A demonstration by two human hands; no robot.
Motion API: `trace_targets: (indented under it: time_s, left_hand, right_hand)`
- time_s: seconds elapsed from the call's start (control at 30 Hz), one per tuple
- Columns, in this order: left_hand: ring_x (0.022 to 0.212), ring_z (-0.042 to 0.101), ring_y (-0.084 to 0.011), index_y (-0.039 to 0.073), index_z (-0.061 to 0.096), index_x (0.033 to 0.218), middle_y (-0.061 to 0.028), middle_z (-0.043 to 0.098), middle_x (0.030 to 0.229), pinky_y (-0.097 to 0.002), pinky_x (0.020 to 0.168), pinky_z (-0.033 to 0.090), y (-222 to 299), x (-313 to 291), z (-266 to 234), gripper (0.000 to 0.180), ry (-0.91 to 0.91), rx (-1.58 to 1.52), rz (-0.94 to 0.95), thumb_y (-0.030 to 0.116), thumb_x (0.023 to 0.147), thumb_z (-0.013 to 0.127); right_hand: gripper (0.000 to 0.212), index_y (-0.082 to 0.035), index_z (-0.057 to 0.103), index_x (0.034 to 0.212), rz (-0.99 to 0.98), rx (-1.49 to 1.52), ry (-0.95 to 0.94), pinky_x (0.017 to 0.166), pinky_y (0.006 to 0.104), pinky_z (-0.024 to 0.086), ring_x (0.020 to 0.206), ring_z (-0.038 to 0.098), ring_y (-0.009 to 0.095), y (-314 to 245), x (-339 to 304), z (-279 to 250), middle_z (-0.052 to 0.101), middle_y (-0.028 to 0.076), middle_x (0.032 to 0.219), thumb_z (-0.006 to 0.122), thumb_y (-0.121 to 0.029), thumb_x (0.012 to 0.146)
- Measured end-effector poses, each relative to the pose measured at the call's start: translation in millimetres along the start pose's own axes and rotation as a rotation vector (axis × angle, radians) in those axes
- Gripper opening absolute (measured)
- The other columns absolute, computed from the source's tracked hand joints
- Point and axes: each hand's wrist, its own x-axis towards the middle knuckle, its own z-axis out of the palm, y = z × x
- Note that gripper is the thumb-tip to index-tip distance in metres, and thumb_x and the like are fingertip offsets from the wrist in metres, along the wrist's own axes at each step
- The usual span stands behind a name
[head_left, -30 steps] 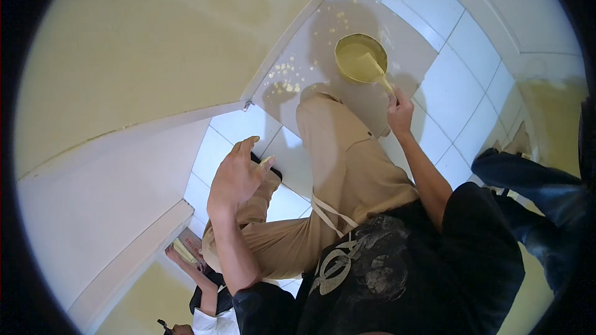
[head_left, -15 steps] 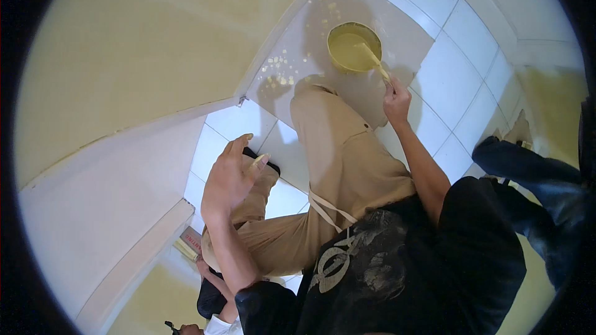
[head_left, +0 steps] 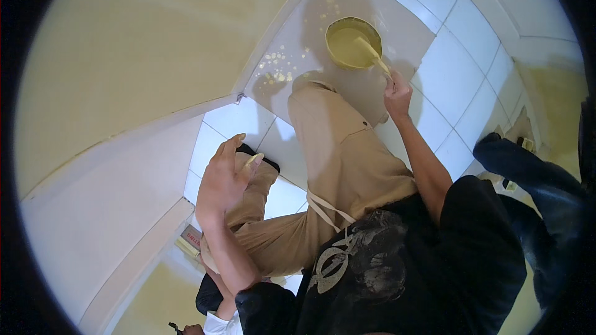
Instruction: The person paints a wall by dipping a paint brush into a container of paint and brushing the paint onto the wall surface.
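Observation:
My right hand (head_left: 398, 94) is closed around the handle of a yellow-coated paintbrush (head_left: 375, 57). The brush leans over the near right rim of a round paint bucket (head_left: 331, 54), its head at the yellow paint (head_left: 345, 47) inside. Whether the bristles dip below the surface is hard to make out. My left hand (head_left: 221, 185) hovers over my bent left leg, fingers apart and holding nothing, with yellow paint on the fingertips.
Under the bucket lies a paint-spotted grey sheet (head_left: 410, 40) on white floor tiles (head_left: 456, 65). A yellow wall (head_left: 155, 43) rises at the left. One person in dark trousers (head_left: 528, 161) is at the right; another in a white sleeve (head_left: 220, 324) is at the lower left, near a small box (head_left: 191, 237).
My left hand has shifted slightly to the left. The paintbrush stays over the bucket in my right hand, barely moved. The dark-trousered legs at the right have shifted a little.

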Motion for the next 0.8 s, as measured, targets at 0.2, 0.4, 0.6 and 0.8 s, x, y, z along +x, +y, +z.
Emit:
trace_targets:
  time_s: [0.2,0.4,0.6,0.8]
  left_hand:
    - [0.108,0.067,-0.0350,0.004,0.054,0.138,-0.0179,0.064,0.130,-0.0439,0.086,0.055,3,-4,1,0.057,-0.034,-0.030,-0.009,0.033,0.093,0.073]
    - [0.107,0.066,-0.0346,0.004,0.054,0.138,-0.0195,0.064,0.128,-0.0435,0.088,0.055,9,-2,-4,0.057,-0.030,-0.030,-0.021,0.032,0.093,0.073]
    - [0.109,0.066,-0.0341,0.004,0.054,0.139,-0.0196,0.065,0.129,-0.0439,0.089,0.054,6,1,-9,0.058,0.002,-0.028,-0.018,0.033,0.093,0.074]
    - [0.110,0.066,-0.0344,0.003,0.053,0.140,-0.0200,0.065,0.130,-0.0441,0.091,0.054,4,-2,-12,0.059,-0.019,-0.037,-0.083,0.033,0.094,0.073]
  right_hand:
    - [0.031,0.003,0.069,0.118,0.087,-0.036,-0.060,0.074,0.0463,0.053,0.081,0.067,0.040,-4,-6,-3,0.070,0.025,0.094,0.063,-0.002,0.088]
    - [0.030,0.005,0.068,0.117,0.027,0.023,0.019,0.075,0.0438,0.054,0.082,0.068,0.039,-8,-9,-2,0.070,0.025,0.097,0.061,-0.002,0.089]
    - [0.027,0.006,0.068,0.116,0.069,0.025,-0.048,0.082,0.0428,0.053,0.091,0.067,0.040,-15,-5,0,0.070,0.023,0.103,0.061,-0.002,0.091]
    - [0.026,0.005,0.069,0.115,0.084,0.065,-0.032,0.079,0.0454,0.052,0.086,0.066,0.040,-16,3,6,0.069,0.022,0.097,0.062,-0.002,0.091]
